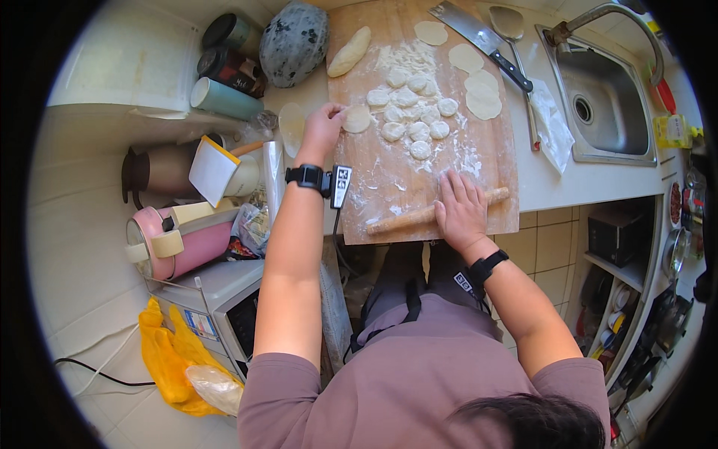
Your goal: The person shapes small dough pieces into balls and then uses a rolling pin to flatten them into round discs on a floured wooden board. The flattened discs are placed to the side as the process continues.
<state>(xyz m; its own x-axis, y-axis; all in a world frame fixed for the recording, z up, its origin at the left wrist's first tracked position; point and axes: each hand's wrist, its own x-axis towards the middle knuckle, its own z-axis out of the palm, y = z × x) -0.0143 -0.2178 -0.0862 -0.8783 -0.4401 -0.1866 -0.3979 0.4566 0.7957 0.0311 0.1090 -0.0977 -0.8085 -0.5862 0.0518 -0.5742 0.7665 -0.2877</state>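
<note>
My left hand (pixel 324 130), at the left edge of the floured wooden board (pixel 387 191), pinches the rim of a thin round dough wrapper (pixel 357 119). Flat across a wooden rolling pin (pixel 401 220) near the board's front edge lies my right hand (pixel 464 212). Its fingers stretch past the pin toward the flour, and its palm hides part of the pin. Several flattened dough pieces (pixel 406 97) are clustered mid-board. Rolled wrappers (pixel 483 101) lie at the right, partly overlapping, with another wrapper (pixel 431 33) farther back. A long dough roll (pixel 350 51) rests at the back left.
A cleaver (pixel 477 36) overlaps the board's right edge beside a metal spatula (pixel 507 25). The sink (pixel 606 95) is farther right. Left of the board are a mottled gourd (pixel 294 45), a teal cylinder (pixel 224 100), a pale disc (pixel 291 129) and a pink thermos (pixel 185 241).
</note>
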